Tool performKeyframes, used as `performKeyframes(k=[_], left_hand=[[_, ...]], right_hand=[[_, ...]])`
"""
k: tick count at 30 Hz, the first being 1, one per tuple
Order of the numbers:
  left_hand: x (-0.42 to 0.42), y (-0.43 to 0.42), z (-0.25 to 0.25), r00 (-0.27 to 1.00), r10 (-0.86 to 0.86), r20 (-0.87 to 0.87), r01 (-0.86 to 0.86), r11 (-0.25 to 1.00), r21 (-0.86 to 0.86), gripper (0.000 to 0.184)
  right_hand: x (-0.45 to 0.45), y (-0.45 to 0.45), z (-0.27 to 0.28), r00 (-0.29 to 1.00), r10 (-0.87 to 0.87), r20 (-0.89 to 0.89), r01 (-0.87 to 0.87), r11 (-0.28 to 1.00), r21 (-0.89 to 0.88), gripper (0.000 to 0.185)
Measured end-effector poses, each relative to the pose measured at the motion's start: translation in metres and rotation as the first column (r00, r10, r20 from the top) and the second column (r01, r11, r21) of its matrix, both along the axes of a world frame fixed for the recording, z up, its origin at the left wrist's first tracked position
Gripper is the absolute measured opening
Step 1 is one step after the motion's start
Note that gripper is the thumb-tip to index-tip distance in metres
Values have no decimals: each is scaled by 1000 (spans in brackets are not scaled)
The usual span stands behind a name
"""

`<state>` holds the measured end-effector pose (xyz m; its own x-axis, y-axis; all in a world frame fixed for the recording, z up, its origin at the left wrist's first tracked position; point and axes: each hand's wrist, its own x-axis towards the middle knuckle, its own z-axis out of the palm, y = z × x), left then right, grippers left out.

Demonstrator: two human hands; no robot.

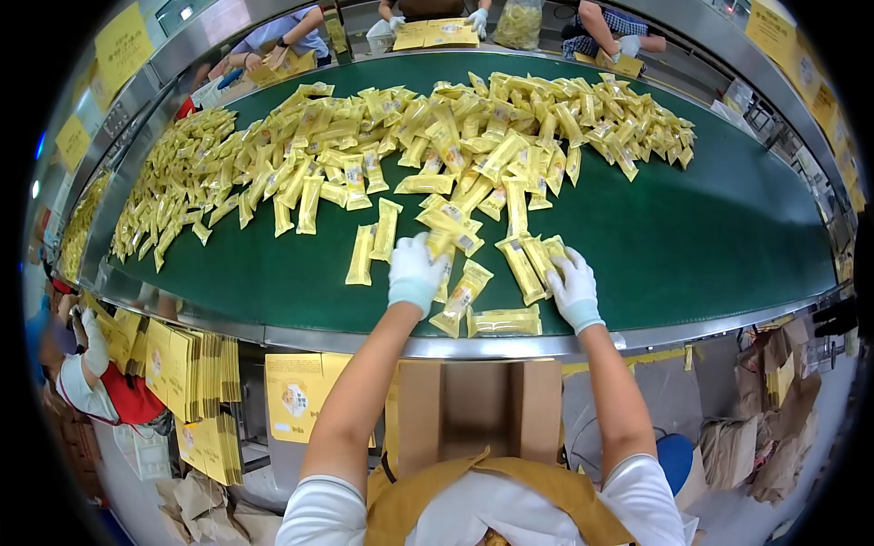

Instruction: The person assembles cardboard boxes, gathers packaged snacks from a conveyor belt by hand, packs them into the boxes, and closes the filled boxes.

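Note:
Both of my hands wear white gloves and work at the near side of a green belt. My left hand (417, 273) has its fingers closed on a yellow snack packet (440, 242) at the front of the pile. My right hand (575, 288) grips the right end of a side-by-side group of yellow packets (521, 271). Between the hands, a loose packet (462, 298) lies tilted. Another packet (504, 321) lies crosswise by the metal edge. Two more packets (360, 255) lie left of my left hand. My fingertips are partly hidden by the packets.
A large heap of yellow packets (309, 136) spreads across the green belt (692, 237). An open cardboard box (478, 409) stands below the metal edge before me. Flat yellow cartons (187, 373) are stacked at left. Several co-workers are around the belt, some handling yellow cartons (437, 33).

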<state>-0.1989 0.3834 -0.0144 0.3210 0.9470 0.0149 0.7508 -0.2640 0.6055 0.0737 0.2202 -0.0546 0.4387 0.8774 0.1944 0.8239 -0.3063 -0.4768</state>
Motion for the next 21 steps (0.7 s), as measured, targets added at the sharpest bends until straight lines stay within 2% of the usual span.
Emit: performKeyframes(k=[1,2,4,7,10,11,14,15,16,18,19,21], left_hand=[[13,-1,0,994,8,-107,-14,998,-54,70],[22,-4,-3,952,24,-304,-29,999,-13,69],[27,4,0,938,23,-345,-62,993,-103,63],[13,18,-10,940,-105,-326,59,987,-148,59],[-9,15,6,959,-120,-255,64,974,-219,57],[-14,6,14,970,-103,-220,78,990,-120,54],[-13,-15,38,979,-194,-66,181,968,-176,54],[-8,-26,49,973,-217,-78,204,968,-147,51],[1,-30,43,957,-251,-143,234,964,-126,50],[23,-46,49,905,-264,-334,218,961,-171,49],[31,-49,40,842,-341,-418,254,934,-251,53],[40,-51,35,807,-376,-455,293,925,-243,49]], right_hand=[[-10,0,6,985,-31,173,38,998,-40,45],[-20,-1,15,929,-32,369,51,998,-40,51],[-22,3,26,886,55,460,-67,998,9,58],[-23,15,13,862,188,472,-122,978,-166,63],[-16,24,7,864,122,489,-50,986,-157,65],[-16,27,14,875,102,473,-15,983,-183,60],[-13,25,50,965,-77,249,120,980,-159,46],[-18,17,69,967,-130,219,151,985,-85,46],[-21,6,81,986,-112,124,111,994,18,43],[-26,-12,98,989,144,-18,-139,977,162,41],[-31,-18,105,941,325,-98,-306,936,172,44],[-48,-23,100,843,495,-208,-511,859,-26,43]])
